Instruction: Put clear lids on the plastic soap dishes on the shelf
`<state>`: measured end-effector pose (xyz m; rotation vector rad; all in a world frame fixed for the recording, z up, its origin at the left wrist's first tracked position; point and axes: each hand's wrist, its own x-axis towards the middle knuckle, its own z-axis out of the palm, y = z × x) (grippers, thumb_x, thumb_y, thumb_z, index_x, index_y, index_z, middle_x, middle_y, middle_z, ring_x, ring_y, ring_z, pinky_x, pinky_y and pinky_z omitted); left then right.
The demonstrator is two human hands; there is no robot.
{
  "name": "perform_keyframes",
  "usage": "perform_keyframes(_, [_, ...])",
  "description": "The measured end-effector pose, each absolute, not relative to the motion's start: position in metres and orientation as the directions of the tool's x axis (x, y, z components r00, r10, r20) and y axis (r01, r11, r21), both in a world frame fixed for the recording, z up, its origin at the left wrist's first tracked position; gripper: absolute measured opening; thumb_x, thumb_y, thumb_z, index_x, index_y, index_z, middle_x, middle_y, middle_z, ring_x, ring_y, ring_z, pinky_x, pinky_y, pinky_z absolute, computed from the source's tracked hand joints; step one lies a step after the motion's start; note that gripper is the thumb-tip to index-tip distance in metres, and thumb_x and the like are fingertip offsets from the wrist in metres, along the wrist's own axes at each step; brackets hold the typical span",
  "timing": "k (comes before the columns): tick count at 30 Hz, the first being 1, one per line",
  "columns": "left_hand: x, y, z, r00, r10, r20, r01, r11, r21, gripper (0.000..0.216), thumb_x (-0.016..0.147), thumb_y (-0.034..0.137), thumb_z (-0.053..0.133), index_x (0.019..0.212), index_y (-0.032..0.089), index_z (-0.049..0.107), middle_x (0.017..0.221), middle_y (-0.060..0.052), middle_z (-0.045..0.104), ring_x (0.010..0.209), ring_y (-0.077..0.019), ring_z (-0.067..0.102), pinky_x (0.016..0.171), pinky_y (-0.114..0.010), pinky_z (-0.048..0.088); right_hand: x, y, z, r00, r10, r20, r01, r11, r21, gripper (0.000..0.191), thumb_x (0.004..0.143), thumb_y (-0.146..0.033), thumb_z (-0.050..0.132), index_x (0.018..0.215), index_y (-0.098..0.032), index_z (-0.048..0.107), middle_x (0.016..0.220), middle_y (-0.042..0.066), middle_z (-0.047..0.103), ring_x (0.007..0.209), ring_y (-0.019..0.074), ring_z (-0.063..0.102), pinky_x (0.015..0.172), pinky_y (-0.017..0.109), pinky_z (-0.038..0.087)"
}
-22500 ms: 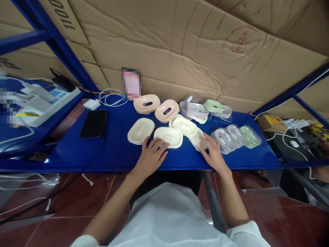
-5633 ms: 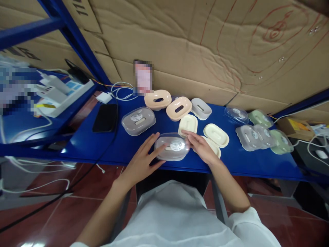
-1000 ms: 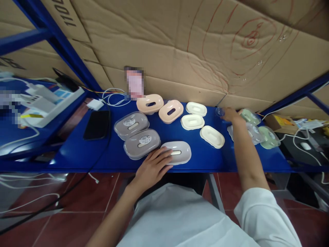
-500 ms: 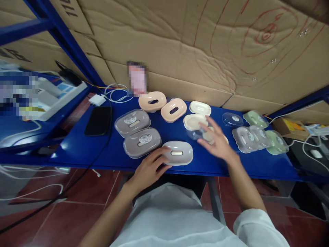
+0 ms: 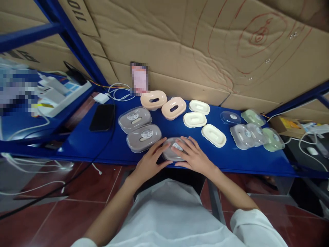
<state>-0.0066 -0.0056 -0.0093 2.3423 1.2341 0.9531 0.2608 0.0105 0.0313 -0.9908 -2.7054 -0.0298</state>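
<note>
Creased brown cardboard (image 5: pixel 180 41), scrawled with red pen, lines the wall behind a blue metal worktop (image 5: pixel 77 145). A blue frame strut (image 5: pixel 73 43) rises from its back left corner. Glossy red floor tiles (image 5: pixel 51 223) lie below.

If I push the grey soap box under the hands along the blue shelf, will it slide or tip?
It would probably slide, not tip: the grey soap box is low and wide on the glossy blue shelf. It looks like thin hollow plastic, so likely light and stiff. Its clear lid, under the left hand and right hand, might come loose.
</note>
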Motion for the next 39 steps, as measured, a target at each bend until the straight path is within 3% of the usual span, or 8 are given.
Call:
perform_keyframes(9, [-0.007, -0.006, -0.008, 0.418, 0.84, 0.346, 0.594, -0.541, 0.596, 0.06, 0.104, 0.044, 0.066, 0.159, 0.03, 0.046, 0.169, -0.01, 0.047, 0.153, -0.0283, 0.051, 0.118, -0.045, 0.055, 0.256, -0.002, 0.02, -0.694, 0.655, 0.3, 0.684, 0.729, -0.008, 0.064, 0.103, -0.047, 0.068, 0.162, -0.029, 0.05, 0.165, 0.013, 0.053, 0.161, 0.0373, 0.037, 0.13, 0.066, 0.034])
perform_keyframes(15, [-0.007, -0.006, -0.007, 0.41, 0.826, 0.387, 0.536, -0.562, 0.63, 0.062, 0.103, 0.044, 0.068, 0.16, 0.032, 0.045, 0.17, -0.009, 0.046, 0.153, -0.0268, 0.052, 0.12, -0.044, 0.054, 0.275, 0.006, 0.031, -0.69, 0.663, 0.291, 0.642, 0.746, -0.177, 0.067, 0.102, -0.042, 0.07, 0.164, -0.03, 0.047, 0.174, 0.014, 0.038, 0.165, 0.036, 0.026, 0.127, 0.062, 0.041])
perform_keyframes(17, [-0.007, -0.006, -0.007, 0.363, 0.818, 0.447, 0.486, -0.575, 0.658, 0.048, 0.105, 0.037, 0.065, 0.151, 0.029, 0.053, 0.161, -0.01, 0.056, 0.146, -0.0245, 0.059, 0.119, -0.042, 0.054, 0.287, 0.009, 0.034, -0.661, 0.678, 0.322, 0.634, 0.734, -0.244, 0.071, 0.102, -0.043, 0.071, 0.166, -0.032, 0.043, 0.172, 0.012, 0.042, 0.164, 0.0344, 0.031, 0.126, 0.059, 0.044])
perform_keyframes(21, [-0.008, -0.006, -0.007, 0.355, 0.786, 0.507, 0.423, -0.618, 0.662, 0.011, 0.109, 0.024, 0.056, 0.114, 0.024, 0.067, 0.115, -0.004, 0.075, 0.107, -0.0158, 0.074, 0.098, -0.031, 0.059, 0.326, 0.025, 0.041, -0.534, 0.719, 0.445, 0.688, 0.675, -0.267, 0.073, 0.101, -0.048, 0.071, 0.167, -0.036, 0.041, 0.167, 0.01, 0.049, 0.157, 0.0336, 0.043, 0.127, 0.059, 0.042])
perform_keyframes(26, [-0.008, -0.006, -0.002, 0.43, 0.768, 0.475, 0.446, -0.638, 0.627, 0.021, 0.112, 0.026, 0.049, 0.097, 0.021, 0.062, 0.092, -0.002, 0.069, 0.084, -0.0147, 0.065, 0.079, -0.027, 0.052, 0.387, 0.085, 0.05, -0.155, 0.849, 0.505, 0.955, 0.259, -0.143, 0.067, 0.102, -0.059, 0.06, 0.159, -0.024, 0.054, 0.162, 0.018, 0.052, 0.149, 0.0411, 0.048, 0.122, 0.065, 0.042])
perform_keyframes(31, [-0.008, -0.006, 0.002, 0.481, 0.698, 0.529, 0.49, -0.715, 0.498, 0.046, 0.114, 0.036, 0.045, 0.071, 0.021, 0.048, 0.067, 0.002, 0.054, 0.062, -0.0146, 0.047, 0.064, -0.03, 0.037, 0.406, 0.143, 0.04, 0.116, 0.915, 0.387, 0.993, -0.11, -0.039, 0.063, 0.105, -0.055, 0.05, 0.157, -0.02, 0.054, 0.162, 0.025, 0.05, 0.149, 0.0493, 0.042, 0.109, 0.073, 0.045])
perform_keyframes(36, [-0.008, -0.006, 0.004, 0.522, 0.686, 0.506, 0.472, -0.727, 0.499, 0.05, 0.116, 0.039, 0.038, 0.071, 0.021, 0.05, 0.065, 0.002, 0.056, 0.061, -0.0146, 0.048, 0.067, -0.031, 0.037, 0.401, 0.149, 0.03, 0.079, 0.93, 0.359, 0.997, -0.079, -0.014, 0.069, 0.11, -0.053, 0.034, 0.169, -0.018, 0.033, 0.177, 0.026, 0.023, 0.162, 0.0474, 0.022, 0.116, 0.082, 0.028])
perform_keyframes(39, [-0.008, -0.007, 0.003, 0.521, 0.705, 0.481, 0.501, -0.709, 0.497, 0.049, 0.115, 0.04, 0.042, 0.071, 0.021, 0.05, 0.066, 0.002, 0.056, 0.061, -0.0143, 0.049, 0.068, -0.031, 0.037, 0.397, 0.131, 0.032, -0.057, 0.917, 0.395, 0.998, 0.065, -0.007, 0.062, 0.112, -0.051, 0.03, 0.165, -0.02, 0.041, 0.173, 0.022, 0.035, 0.158, 0.0395, 0.034, 0.12, 0.071, 0.033])
